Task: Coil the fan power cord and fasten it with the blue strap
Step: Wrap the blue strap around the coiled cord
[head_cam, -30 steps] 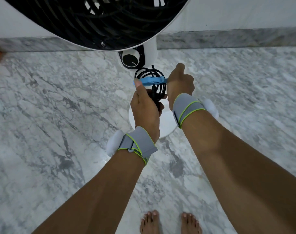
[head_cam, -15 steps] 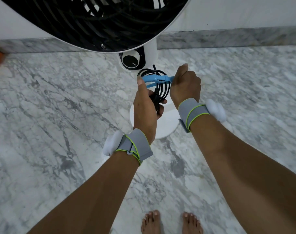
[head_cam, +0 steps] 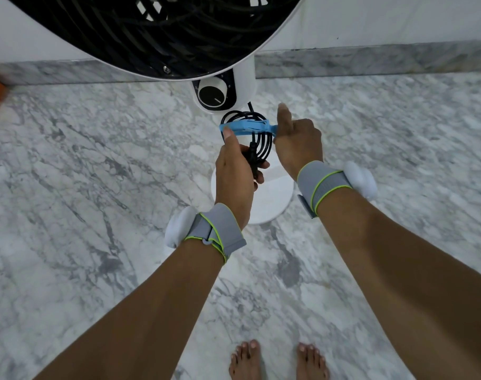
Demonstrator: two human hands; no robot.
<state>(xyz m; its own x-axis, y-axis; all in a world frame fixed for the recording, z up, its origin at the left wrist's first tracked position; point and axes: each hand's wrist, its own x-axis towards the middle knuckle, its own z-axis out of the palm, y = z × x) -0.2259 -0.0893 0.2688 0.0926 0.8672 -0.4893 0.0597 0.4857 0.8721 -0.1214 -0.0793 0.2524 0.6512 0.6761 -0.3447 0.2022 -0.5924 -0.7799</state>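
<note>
Wrapping across the coiled black fan cord (head_cam: 257,138), the blue strap (head_cam: 246,127) is pinched by the right hand (head_cam: 298,141); the cord is gripped by the left hand (head_cam: 234,174).

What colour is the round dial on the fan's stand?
Black, on the dial, seen in the head view.

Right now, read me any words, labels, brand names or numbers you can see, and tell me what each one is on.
No text can be read.
Control dial on the fan: small marks sit around the knob, too small and blurred to read.
Blue strap, coiled power cord and both grey wristbands: no print shows.
Left hand and right hand hide part of the strap and cord.
</note>
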